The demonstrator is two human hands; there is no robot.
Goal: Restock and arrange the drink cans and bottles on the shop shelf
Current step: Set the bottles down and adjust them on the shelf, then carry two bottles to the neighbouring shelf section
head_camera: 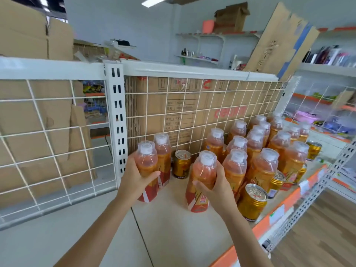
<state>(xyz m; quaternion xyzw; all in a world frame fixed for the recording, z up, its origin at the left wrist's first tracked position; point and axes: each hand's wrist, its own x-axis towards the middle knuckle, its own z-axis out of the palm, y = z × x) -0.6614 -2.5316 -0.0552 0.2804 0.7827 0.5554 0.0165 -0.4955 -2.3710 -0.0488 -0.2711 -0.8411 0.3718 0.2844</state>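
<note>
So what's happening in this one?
A person is stocking a shop shelf bare-handed. The left grip holds an orange bottle at the shelf's left end, just in front of another bottle by the wire back. The right grip holds a second orange bottle nearer the middle, beside a packed group of bottles. Gold cans stand among them, one behind the two held bottles.

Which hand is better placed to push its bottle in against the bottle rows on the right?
Right. The right hand holds the middle bottle just beside those rows; the left hand holds the left bottle by the white post, farther away.
</note>
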